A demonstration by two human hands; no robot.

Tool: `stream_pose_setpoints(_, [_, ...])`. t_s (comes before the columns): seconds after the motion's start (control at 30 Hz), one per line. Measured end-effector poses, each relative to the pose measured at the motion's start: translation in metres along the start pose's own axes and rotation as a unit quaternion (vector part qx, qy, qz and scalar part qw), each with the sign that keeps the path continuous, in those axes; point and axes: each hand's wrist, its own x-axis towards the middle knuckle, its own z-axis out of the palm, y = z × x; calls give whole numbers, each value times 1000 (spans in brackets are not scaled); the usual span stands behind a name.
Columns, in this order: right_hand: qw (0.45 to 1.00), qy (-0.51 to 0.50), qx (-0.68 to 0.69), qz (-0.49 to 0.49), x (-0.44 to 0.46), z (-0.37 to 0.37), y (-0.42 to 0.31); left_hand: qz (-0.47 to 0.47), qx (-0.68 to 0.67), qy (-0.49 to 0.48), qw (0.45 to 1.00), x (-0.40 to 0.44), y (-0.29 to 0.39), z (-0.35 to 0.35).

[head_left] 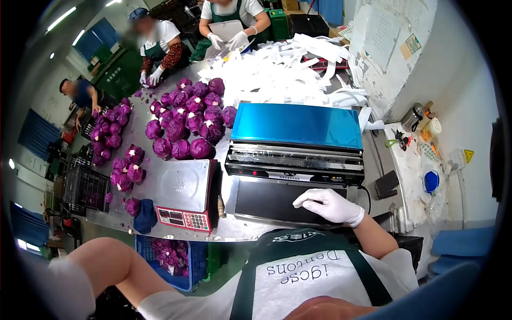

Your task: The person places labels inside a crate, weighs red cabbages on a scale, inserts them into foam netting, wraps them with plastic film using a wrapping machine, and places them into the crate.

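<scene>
My right hand (332, 206), in a white glove, is over the black plate (272, 200) at the front of a film wrapping machine (296, 128). Its fingers stretch leftward, slightly bent, with nothing seen in them. The machine has a shiny blue lid and a small red light. My bent left arm reaches back toward the camera at the lower left. Only a blurred white-gloved part of my left hand (72, 288) shows there; its fingers cannot be made out. Left of the machine stands a red weighing scale (178, 186) with a bare metal pan.
Purple cabbages (192, 117) are heaped on the metal table. Behind the machine lies a pile of white foam strips (288, 69). A blue crate (197, 261) of purple leaves stands below the edge. Several co-workers are across the table. A cluttered ledge (416, 176) lies at right.
</scene>
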Motion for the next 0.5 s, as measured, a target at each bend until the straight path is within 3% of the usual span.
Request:
stream_pose_setpoints(0.07, [999, -18, -42, -30, 2, 9, -2, 115, -34, -1, 993, 18, 14, 7])
stream_pose_setpoints(0.13, [998, -19, -46, -43, 3, 20, 7, 163, -53, 2, 985, 26, 26, 15])
stream_pose_setpoints(0.5, [993, -68, -93, -2, 1, 35, 11, 223, -66, 10, 973, 29, 45, 30])
